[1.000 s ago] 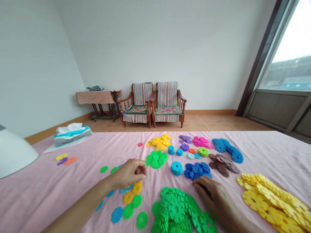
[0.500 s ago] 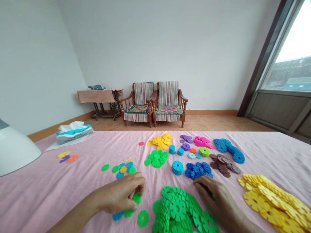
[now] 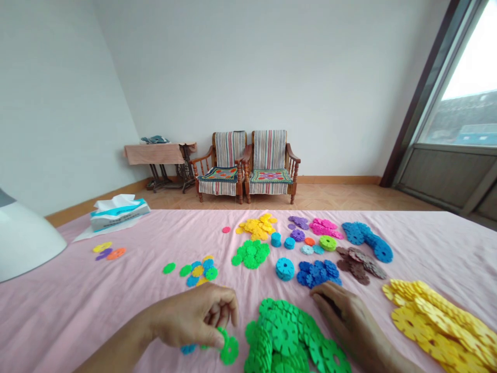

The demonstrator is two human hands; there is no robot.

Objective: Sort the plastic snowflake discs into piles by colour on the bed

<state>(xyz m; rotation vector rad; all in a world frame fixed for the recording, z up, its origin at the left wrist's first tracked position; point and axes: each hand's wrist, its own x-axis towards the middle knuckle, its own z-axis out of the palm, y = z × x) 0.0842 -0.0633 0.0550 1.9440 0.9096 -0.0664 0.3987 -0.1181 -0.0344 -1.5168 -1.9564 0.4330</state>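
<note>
My left hand (image 3: 200, 316) hovers low over the table, thumb and curled fingers apart. Its thumb tip is by a green flower-shaped plastic disc (image 3: 229, 352), and another green disc shows partly behind the thumb. A blue disc (image 3: 188, 349) peeks out below the palm. My right hand (image 3: 345, 316) rests on the cloth with loosely bent fingers and a gap behind the thumb. It lies between a dark blue disc pile (image 3: 318, 273) and a large heap of green discs (image 3: 285, 331); nothing shows in it. Beyond my left hand lies a mixed cluster of discs (image 3: 198, 271).
A pink cloth (image 3: 128, 295) covers the table. Yellow discs (image 3: 438, 321) lie at right, brown discs (image 3: 357, 263) farther back. A light blue stack (image 3: 284, 269) and a smaller green pile (image 3: 251, 254) stand mid-table. Left are a tissue pack (image 3: 118, 215) and a white lamp-like object (image 3: 27, 241).
My left hand has shifted slightly right, and its thumb has come down over to the single green disc. Its fingers have spread a little more. My right hand is practically unmoved.
</note>
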